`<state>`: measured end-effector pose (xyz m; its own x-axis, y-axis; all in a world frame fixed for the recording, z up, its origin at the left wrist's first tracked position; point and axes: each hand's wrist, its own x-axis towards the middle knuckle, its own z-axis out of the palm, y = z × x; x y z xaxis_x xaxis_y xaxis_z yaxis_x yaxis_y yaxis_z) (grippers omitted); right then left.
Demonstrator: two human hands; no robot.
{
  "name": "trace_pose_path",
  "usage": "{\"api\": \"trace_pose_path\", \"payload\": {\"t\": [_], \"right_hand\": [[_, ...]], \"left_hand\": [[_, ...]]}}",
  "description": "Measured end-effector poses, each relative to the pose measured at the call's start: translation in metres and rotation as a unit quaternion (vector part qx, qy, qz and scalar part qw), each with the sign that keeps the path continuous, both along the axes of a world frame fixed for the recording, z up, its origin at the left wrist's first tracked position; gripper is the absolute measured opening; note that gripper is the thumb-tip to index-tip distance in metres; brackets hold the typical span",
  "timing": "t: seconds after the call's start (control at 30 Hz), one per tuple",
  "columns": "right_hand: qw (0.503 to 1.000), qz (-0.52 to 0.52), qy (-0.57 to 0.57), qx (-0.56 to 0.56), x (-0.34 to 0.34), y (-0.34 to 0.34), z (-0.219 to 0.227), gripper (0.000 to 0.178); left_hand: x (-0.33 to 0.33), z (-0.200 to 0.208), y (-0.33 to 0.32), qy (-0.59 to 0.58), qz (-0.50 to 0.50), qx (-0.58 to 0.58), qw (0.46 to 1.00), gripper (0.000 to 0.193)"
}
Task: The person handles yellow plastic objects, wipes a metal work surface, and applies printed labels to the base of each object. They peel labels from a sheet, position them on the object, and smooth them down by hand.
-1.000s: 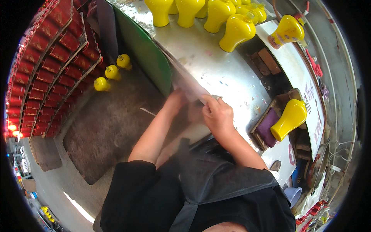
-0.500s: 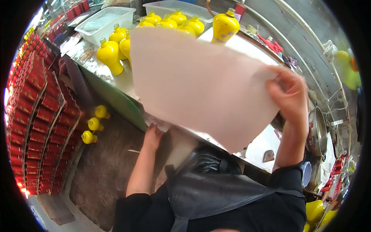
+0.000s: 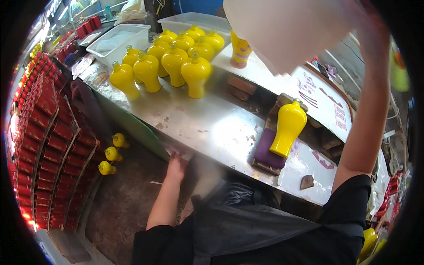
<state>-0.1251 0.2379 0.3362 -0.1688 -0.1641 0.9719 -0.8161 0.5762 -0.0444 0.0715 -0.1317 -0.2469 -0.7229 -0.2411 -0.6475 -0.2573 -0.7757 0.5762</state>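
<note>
My right hand (image 3: pixel 373 28), raised at the upper right and blurred, grips a large white sheet of paper (image 3: pixel 291 31) that hangs over the far side of the table. Low beside the table's front edge is my left hand (image 3: pixel 176 167), its fingers closed at a pale pinkish flat thing (image 3: pixel 183 152) that I cannot make out. A glossy yellow vase-shaped bottle (image 3: pixel 289 128) lies tilted on a rest with a purple pad (image 3: pixel 269 148). Behind the sheet, partly covered, stands a yellow bottle with a pattern (image 3: pixel 240 51).
Several yellow bottles (image 3: pixel 195 75) stand at the table's far left, before two clear plastic tubs (image 3: pixel 119 39). A white board with purple printed pieces (image 3: pixel 318 95) lies at the right. Red stacked trays (image 3: pixel 48 154) rise on the left, near three yellow bottles (image 3: pixel 113 153).
My right hand has swung the white sheet up and away to the right, uncovering the tabletop, the bottle on the rest and the printed pieces. My left hand stays low by the table edge.
</note>
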Motion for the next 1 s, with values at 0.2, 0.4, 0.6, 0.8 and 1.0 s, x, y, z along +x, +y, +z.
{"api": "trace_pose_path", "payload": {"t": [0.2, 0.4, 0.6, 0.8, 1.0], "right_hand": [[0.992, 0.003, -0.002, 0.128, 0.0, -0.165, -0.012, 0.02], [0.816, -0.239, 0.247, 0.466, -0.002, -0.286, -0.071, 0.017], [0.866, 0.012, 0.114, 0.487, -0.01, -0.329, -0.196, 0.009], [0.828, -0.034, 0.028, 0.558, -0.001, -0.316, -0.244, 0.009], [0.862, -0.074, 0.125, 0.486, 0.0, -0.305, -0.229, 0.01]], "left_hand": [[0.004, 0.005, -0.001, 0.02, 0.003, 0.007, 1.0, 0.045], [0.008, -0.012, -0.008, 0.046, 0.005, 0.026, 0.999, 0.052], [0.003, -0.048, -0.014, 0.084, 0.033, 0.046, 0.995, 0.058], [-0.014, -0.144, -0.028, 0.142, -0.084, -0.267, 0.95, 0.041], [-0.017, -0.107, -0.019, 0.147, -0.086, -0.211, 0.963, 0.039]]}}
